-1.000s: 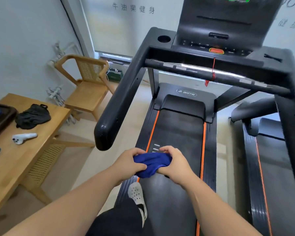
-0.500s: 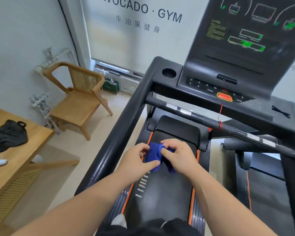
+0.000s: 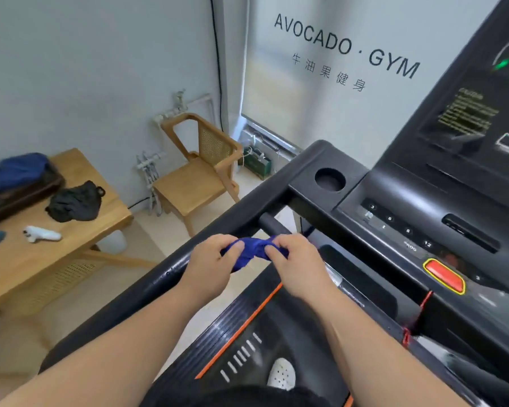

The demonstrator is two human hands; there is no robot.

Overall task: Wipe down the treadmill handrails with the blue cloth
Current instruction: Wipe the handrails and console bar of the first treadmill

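The blue cloth (image 3: 252, 251) is bunched up between both my hands. My left hand (image 3: 209, 265) grips its left end and lies over the black left handrail (image 3: 147, 289), which runs diagonally from lower left up to the console. My right hand (image 3: 297, 265) pinches the cloth's right end, just in front of the black cross handlebar (image 3: 272, 224). Whether the cloth touches the rail is hidden by my hands.
The treadmill console (image 3: 423, 224) with a cup holder (image 3: 329, 179) and a red stop button (image 3: 442, 276) fills the right. Below are the belt (image 3: 279, 327) and my white shoe (image 3: 281, 374). To the left stand a wooden table (image 3: 41, 259) with items and a wooden chair (image 3: 194, 177).
Both hands have carried the cloth up and to the left, from over the belt to the left handrail near the console. My view has swung left and closer.
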